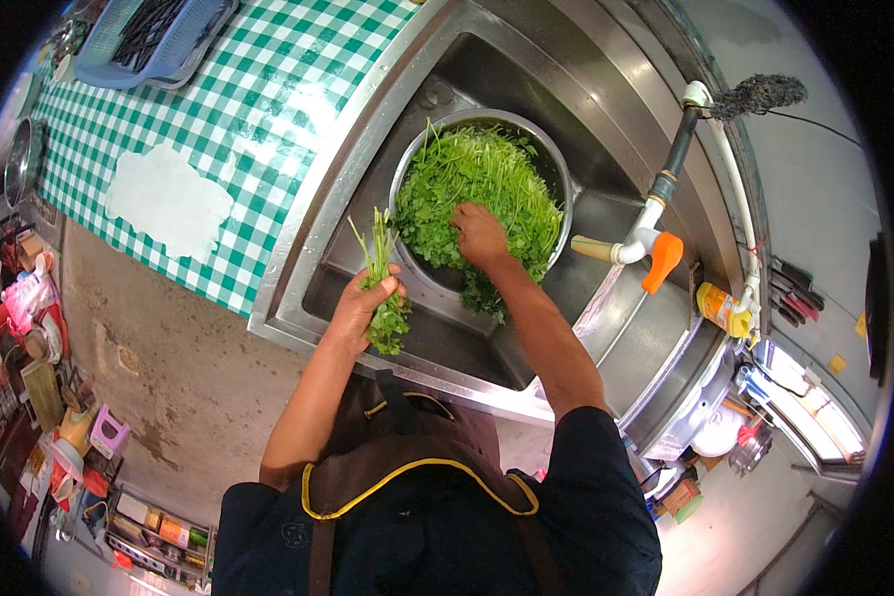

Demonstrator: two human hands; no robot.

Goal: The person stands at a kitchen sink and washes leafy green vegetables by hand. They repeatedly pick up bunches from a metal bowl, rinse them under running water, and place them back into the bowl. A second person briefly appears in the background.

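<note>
A round metal basin [564,164] stands in the steel sink [497,353], heaped with leafy green cilantro [482,174]. My left hand [353,310] is closed round a small bunch of cilantro [379,268], stems up and leaves hanging down, just left of the basin over the sink's near edge. Inside the basin my right hand [480,236] reaches into the heap, fingers curled down against the leaves. Its fingertips are partly hidden, so what they pinch does not show clearly.
Right of the basin a white tap [631,248] with an orange handle [664,261] juts over the sink. A counter with a green checked cloth [258,129] lies left, bearing a blue basket [134,50] of dark sticks. Near the tap sits a yellow container [722,310].
</note>
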